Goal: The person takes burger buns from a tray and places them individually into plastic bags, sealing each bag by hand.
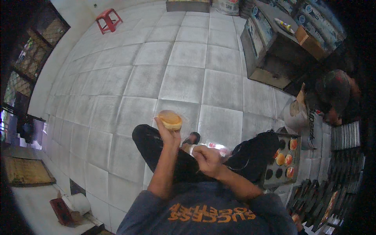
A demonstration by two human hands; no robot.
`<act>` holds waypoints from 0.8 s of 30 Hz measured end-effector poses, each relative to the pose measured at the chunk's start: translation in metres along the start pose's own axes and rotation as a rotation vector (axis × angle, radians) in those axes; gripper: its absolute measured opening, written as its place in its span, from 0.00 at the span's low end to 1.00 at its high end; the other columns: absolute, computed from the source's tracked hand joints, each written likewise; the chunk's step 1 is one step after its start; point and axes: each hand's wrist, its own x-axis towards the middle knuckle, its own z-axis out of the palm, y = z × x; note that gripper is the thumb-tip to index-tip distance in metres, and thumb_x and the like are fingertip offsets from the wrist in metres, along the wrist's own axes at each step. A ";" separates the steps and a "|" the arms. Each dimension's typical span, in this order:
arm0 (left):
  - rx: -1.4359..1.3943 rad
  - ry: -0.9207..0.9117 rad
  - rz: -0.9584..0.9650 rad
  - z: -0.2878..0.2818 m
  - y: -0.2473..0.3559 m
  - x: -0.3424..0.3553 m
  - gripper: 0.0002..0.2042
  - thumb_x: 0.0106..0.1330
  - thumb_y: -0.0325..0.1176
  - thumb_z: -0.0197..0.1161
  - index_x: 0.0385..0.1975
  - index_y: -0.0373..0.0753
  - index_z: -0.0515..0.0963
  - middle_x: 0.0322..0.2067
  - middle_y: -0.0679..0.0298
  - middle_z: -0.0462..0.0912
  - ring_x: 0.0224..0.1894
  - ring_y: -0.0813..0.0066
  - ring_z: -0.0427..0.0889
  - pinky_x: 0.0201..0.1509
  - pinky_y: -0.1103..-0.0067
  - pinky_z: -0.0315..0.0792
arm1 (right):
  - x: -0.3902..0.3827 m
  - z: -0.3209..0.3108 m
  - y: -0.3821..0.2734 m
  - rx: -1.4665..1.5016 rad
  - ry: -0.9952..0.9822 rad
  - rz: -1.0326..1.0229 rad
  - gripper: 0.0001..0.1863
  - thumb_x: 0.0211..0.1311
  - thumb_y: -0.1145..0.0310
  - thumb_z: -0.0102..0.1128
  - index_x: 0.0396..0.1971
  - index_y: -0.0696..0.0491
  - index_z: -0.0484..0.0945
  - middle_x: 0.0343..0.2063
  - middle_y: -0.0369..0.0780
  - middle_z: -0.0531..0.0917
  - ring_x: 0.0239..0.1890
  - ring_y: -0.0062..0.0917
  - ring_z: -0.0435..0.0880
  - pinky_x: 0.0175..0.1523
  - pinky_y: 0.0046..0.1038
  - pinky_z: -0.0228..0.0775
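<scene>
A round, golden-topped bun (169, 120) in what looks like clear plastic wrap rests in my left hand (170, 137), held up in front of my lap with fingers wrapped round its underside. My right hand (210, 159) is a little lower and to the right, above my lap, its fingers closed. Something small and whitish (192, 149) shows at its fingertips, too blurred to name. Between my legs on the floor lies clear plastic packaging with red print (215, 147).
At my right knee sits a metal baking tray (294, 156) with several buns in it. Beyond it are a white sack (313, 127), a person (337, 94) and stacked dark trays (346, 143). A dark cabinet (270, 51) stands far right, a red stool (108, 20) far left, a white roll (78, 203) near left.
</scene>
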 end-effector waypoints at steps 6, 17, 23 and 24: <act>0.185 -0.115 -0.007 0.044 -0.007 -0.038 0.27 0.65 0.58 0.39 0.49 0.38 0.64 0.44 0.60 0.71 0.46 0.67 0.72 0.50 0.69 0.69 | 0.035 0.011 0.057 -0.457 0.317 -0.413 0.05 0.51 0.73 0.51 0.27 0.60 0.70 0.24 0.48 0.74 0.29 0.40 0.72 0.35 0.35 0.64; -0.067 -0.318 -0.035 0.030 0.031 -0.018 0.33 0.62 0.63 0.37 0.54 0.39 0.61 0.50 0.56 0.68 0.50 0.59 0.71 0.51 0.66 0.70 | 0.034 -0.016 0.005 -0.419 0.219 -0.376 0.06 0.54 0.72 0.52 0.28 0.59 0.72 0.25 0.40 0.76 0.29 0.29 0.73 0.36 0.28 0.66; 0.195 -0.213 0.062 0.041 0.009 -0.010 0.32 0.62 0.63 0.39 0.53 0.40 0.60 0.49 0.59 0.67 0.49 0.63 0.70 0.49 0.68 0.70 | 0.033 0.018 0.035 -0.321 0.198 -0.438 0.10 0.45 0.79 0.53 0.31 0.59 0.72 0.34 0.45 0.72 0.38 0.39 0.69 0.47 0.37 0.59; 0.220 -0.201 0.102 0.030 0.008 0.000 0.32 0.61 0.63 0.40 0.54 0.41 0.59 0.50 0.59 0.67 0.50 0.63 0.69 0.49 0.68 0.70 | 0.024 0.013 0.035 -0.175 0.051 -0.406 0.10 0.45 0.79 0.54 0.31 0.59 0.72 0.32 0.45 0.72 0.37 0.39 0.70 0.46 0.35 0.60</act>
